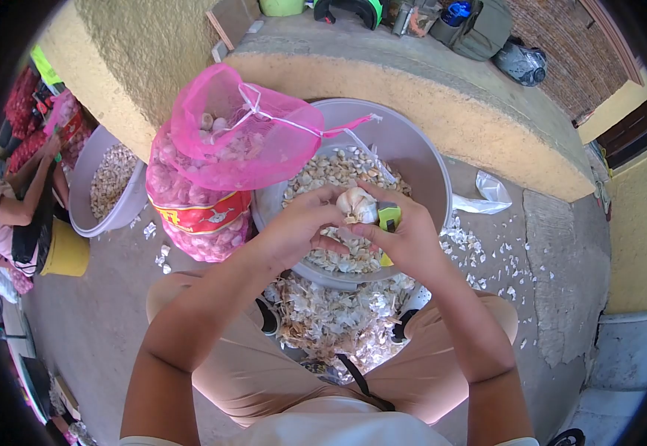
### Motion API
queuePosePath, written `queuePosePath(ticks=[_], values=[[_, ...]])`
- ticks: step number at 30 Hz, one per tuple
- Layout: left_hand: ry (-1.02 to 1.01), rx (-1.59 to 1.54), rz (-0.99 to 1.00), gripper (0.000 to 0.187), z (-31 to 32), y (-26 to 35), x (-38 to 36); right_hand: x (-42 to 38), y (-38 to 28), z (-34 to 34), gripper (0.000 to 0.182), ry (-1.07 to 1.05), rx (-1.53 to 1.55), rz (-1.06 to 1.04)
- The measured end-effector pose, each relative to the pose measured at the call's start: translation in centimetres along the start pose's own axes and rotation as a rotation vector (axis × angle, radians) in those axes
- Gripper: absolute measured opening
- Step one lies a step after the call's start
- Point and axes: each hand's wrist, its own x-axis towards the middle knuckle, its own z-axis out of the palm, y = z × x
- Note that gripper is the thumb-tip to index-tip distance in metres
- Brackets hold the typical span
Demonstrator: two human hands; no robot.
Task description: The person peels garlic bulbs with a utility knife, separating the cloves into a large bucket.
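Over a wide basin (424,156) of loose cloves (329,169), the left hand (302,223) has its grip curled on a garlic bulb (355,204), the right hand (410,230) its grip closed round a green tool (389,215) beside it, best worked with fingertips clear of any edge

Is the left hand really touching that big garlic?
Touching: the head view shows the fingers of the left hand against the near-left side of the garlic bulb.

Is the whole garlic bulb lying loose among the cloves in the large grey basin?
No: the left hand holds the garlic bulb above the basin, next to the green tool in the right hand.
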Motion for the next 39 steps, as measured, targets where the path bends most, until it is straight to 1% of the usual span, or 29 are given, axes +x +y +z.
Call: queuePosePath(ticks=[1, 4, 8, 11, 13, 16, 22, 26, 27, 29, 32, 35, 38, 39], values=[[0.014, -0.001, 0.009, 0.042, 0.0, -0.2, 0.0, 0.1, 0.4, 0.2, 0.051, 0.024, -0.022, -0.057], [0.074, 0.014, 0.010, 0.036, 0.0, -0.6, 0.2, 0.1, 0.7, 0.4, 0.053, 0.041, -0.086, -0.067], [0.122, 0.057, 0.025, 0.031, 0.0, -0.9, 0.3, 0.1, 0.5, 0.5, 0.051, 0.020, -0.082, -0.049], [0.162, 0.128, 0.028, 0.031, 0.4, -0.7, 0.2, 0.2, 0.7, 0.6, 0.049, 0.014, -0.074, -0.054], [0.165, 0.125, 0.045, 0.031, 0.3, -1.0, 0.2, 0.3, 0.9, 0.7, 0.049, 0.014, -0.065, -0.063], [0.176, 0.122, 0.057, 0.031, 0.2, -1.1, 0.1, 0.3, 0.5, 0.7, 0.047, -0.014, -0.069, -0.024], [0.200, 0.134, 0.036, 0.031, 0.1, -0.4, -0.3, 0.5, -1.0, -0.2, 0.031, -0.049, 0.239, 0.174], [0.209, 0.146, 0.031, 0.030, 0.7, 0.7, -1.1, 0.6, -0.6, -0.6, 0.026, -0.039, 0.298, 0.176], [0.201, 0.223, 0.054, 0.030, 0.6, 0.7, -1.1, 0.6, -0.6, -0.6, 0.026, -0.038, 0.298, 0.175], [0.188, 0.377, 0.101, 0.032, 0.4, 0.6, -1.0, 0.6, -0.4, -0.6, 0.025, -0.058, 0.302, 0.200], [0.312, 0.811, 0.617, 0.034, -0.1, 0.1, -0.9, 0.6, -0.2, -0.9, 0.025, -0.098, 0.327, 0.278], [0.259, 1.120, 0.856, 0.025, 0.6, 1.4, -1.7, 0.7, -0.2, -1.2, 0.027, -0.122, 0.378, 0.330], [0.169, 1.164, 0.926, 0.019, 0.2, 1.2, -1.5, 0.6, -0.4, -1.4, 0.027, -0.157, 0.425, 0.332], [0.166, 1.153, 0.914, 0.018, 0.2, 1.2, -1.6, 0.6, -0.5, -1.3, 0.027, -0.159, 0.438, 0.329]])
